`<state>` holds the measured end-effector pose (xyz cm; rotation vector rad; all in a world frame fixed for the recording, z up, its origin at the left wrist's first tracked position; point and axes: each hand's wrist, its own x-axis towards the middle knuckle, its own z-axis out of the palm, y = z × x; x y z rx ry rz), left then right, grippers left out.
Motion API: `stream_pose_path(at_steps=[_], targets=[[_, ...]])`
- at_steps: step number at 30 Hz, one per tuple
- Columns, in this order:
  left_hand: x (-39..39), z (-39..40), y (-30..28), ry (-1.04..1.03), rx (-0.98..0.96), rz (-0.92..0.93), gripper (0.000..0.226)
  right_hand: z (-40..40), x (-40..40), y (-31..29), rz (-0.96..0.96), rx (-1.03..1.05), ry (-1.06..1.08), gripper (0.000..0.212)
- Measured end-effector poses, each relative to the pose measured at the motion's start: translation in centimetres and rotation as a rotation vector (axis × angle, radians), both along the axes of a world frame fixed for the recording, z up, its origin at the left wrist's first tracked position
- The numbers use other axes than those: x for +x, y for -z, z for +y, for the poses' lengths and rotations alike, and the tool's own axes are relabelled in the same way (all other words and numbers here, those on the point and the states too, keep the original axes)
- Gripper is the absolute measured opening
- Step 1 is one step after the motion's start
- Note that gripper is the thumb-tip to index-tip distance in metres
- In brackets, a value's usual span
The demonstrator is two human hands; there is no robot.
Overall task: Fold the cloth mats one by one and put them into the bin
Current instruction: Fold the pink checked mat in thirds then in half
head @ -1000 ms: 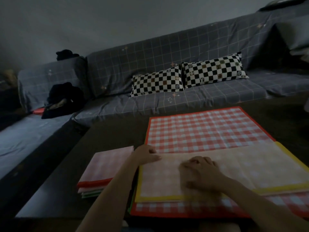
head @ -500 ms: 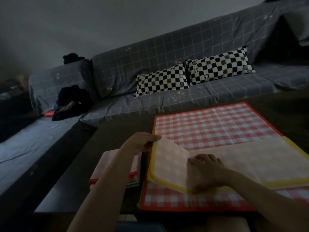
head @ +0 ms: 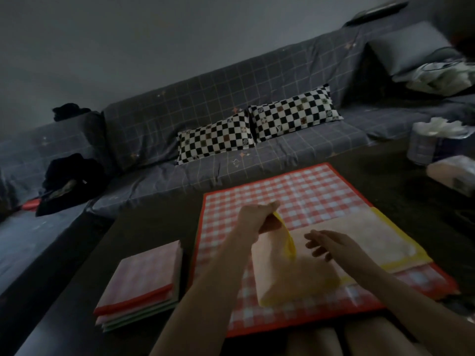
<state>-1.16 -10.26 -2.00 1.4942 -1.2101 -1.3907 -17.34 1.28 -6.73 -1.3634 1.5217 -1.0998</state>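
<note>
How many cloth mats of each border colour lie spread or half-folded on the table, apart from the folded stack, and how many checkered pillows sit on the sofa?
Yellow-bordered mat, held by the left hand: 1
Red-bordered mat: 1
Checkered pillows: 2
Total: 4

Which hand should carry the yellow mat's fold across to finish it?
Left. The left hand already pinches the raised left end of the yellow-edged mat and can likely carry it rightward. The right hand hovers open above it, gripping nothing.
</note>
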Motion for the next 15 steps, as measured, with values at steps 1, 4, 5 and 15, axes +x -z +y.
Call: stream_pose_path(at_steps=[1,4,5,15], targets=[[-1.1,0.0,0.9,0.002,-0.008,-0.042,0.035,0.3,-0.4,0.0,-0.021,0.035,0.012,0.034],[-3.6,0.6,3.2,-0.003,0.002,-0.17,0.031,1.4,-1.2,0.2,0.081,0.118,0.039,0.041],[-4.2,0.8,4.0,0.004,0.008,-0.16,0.029,1.7,-1.3,0.3,0.159,0.131,0.039,0.041],[-5.7,2.4,6.2,0.031,-0.104,-0.305,0.022,3.2,-0.1,2.0,0.551,0.076,0.111,0.049]])
